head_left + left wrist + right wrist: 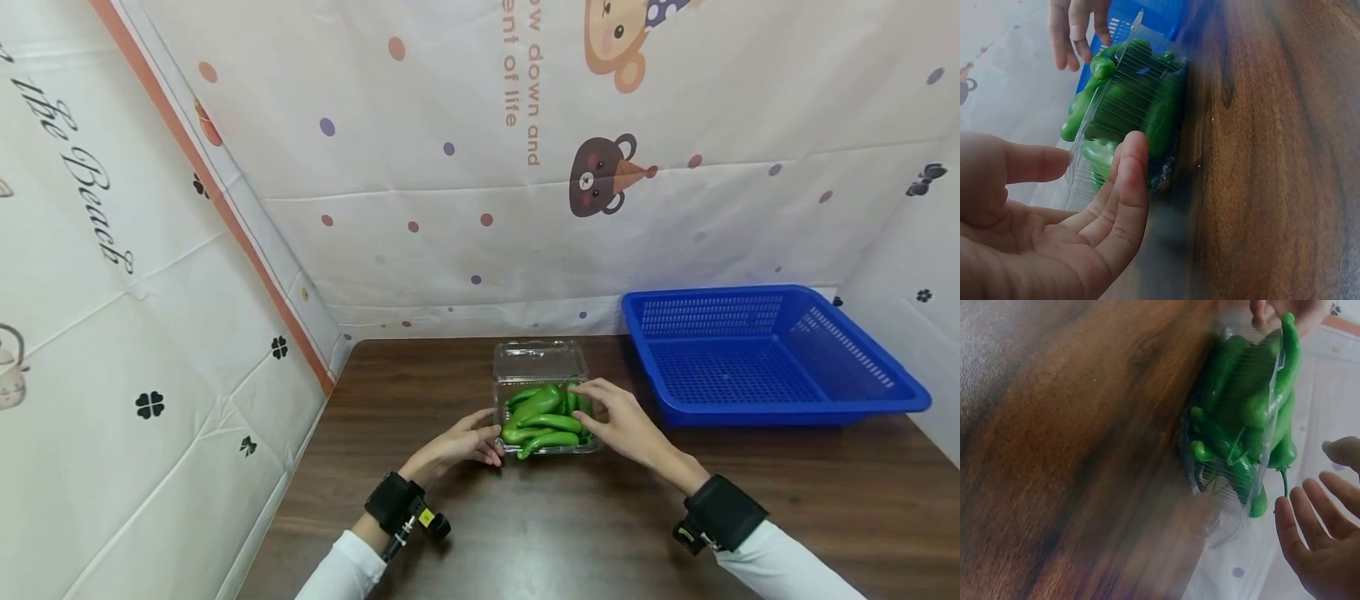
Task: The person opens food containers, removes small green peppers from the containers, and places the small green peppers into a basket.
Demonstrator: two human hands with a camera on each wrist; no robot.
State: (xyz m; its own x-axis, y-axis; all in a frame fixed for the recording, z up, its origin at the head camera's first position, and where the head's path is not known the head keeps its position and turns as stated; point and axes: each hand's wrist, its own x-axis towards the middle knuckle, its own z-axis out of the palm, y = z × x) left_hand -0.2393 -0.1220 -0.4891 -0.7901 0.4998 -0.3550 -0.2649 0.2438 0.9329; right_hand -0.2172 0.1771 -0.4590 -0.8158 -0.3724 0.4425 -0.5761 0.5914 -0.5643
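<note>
A clear plastic clamshell box (542, 392) stands on the brown table with its lid (538, 360) tipped back. Several green peppers (542, 417) fill it, showing through the ribbed wall in the left wrist view (1141, 106) and the right wrist view (1241, 419). My left hand (463, 446) rests its straight fingers (1129, 181) against the box's left side. My right hand (618, 417) hovers at the box's right edge, fingers (1300, 531) spread and relaxed, just above the peppers and holding nothing.
A blue perforated basket (765, 354) sits at the back right of the table (570, 517), close to the box. Printed cloth walls close in the left, back and right sides. Both wrists wear black bands.
</note>
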